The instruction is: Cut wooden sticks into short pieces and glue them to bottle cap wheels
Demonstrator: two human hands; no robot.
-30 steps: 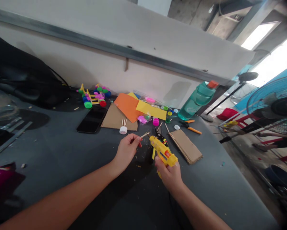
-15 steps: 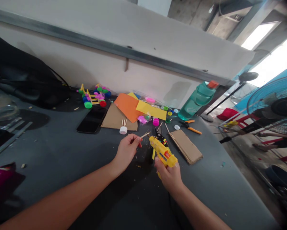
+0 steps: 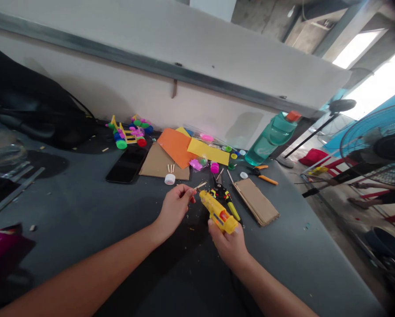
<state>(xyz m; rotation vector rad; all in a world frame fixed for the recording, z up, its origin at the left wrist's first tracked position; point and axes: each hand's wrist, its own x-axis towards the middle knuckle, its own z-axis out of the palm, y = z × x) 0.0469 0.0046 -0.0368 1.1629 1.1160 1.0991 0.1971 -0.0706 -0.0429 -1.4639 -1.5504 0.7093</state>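
A thin wooden stick is pinched between the fingertips of my left hand. My right hand is wrapped round the grip of a yellow hot glue gun, its nozzle close to the stick; I cannot tell if they touch. Past the glue gun lie pruning shears with yellow-green handles, partly covered by it. A white bottle cap with several short sticks standing up from it sits just beyond my left hand.
Orange paper and yellow paper lie over cardboard. Left of them are a black phone and a colourful toy. To the right are a folded cardboard piece, orange-handled pliers and a green bottle.
The glue gun in my right hand has shifted left, bringing its nozzle nearer the stick. More of the pruning shears shows now. My left hand is nearly still.
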